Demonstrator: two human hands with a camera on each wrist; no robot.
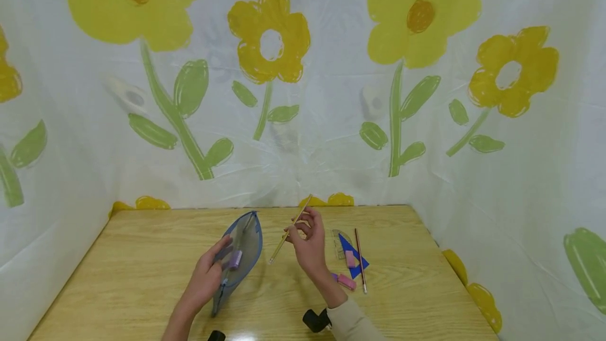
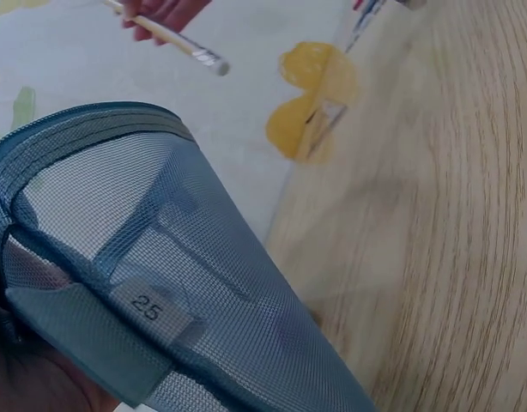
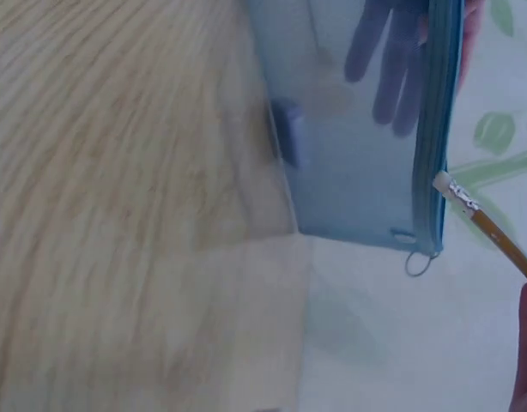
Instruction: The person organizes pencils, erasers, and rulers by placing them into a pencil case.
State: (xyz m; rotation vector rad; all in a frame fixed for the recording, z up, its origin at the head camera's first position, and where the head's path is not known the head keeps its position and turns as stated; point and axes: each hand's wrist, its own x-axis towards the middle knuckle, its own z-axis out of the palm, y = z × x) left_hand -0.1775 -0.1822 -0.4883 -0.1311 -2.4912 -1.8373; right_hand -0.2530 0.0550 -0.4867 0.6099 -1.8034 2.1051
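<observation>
My left hand (image 1: 203, 280) holds a blue mesh zip pouch (image 1: 252, 241) from its left side, with the pouch's mouth gaping. A small purple block (image 1: 235, 259) shows inside the pouch; its kind is unclear. To the right, my right hand (image 1: 310, 243) pinches a yellow pencil (image 1: 279, 248) above the table. The pencil tilts, its eraser end down toward the pouch and apart from it in the head view. In the left wrist view, a tag marked 25 (image 2: 148, 309) is on the pouch (image 2: 221, 232). The right wrist view shows a zip pull ring (image 3: 418, 264) at the pouch's corner.
Right of my right hand lie a clear protractor (image 1: 336, 249), a blue set square (image 1: 354, 272), a dark red pencil (image 1: 359, 249), and pink eraser-like blocks (image 1: 347, 282) beside a purple one. A flowered curtain (image 1: 331, 120) borders the wooden table (image 1: 142, 257) at the back and sides.
</observation>
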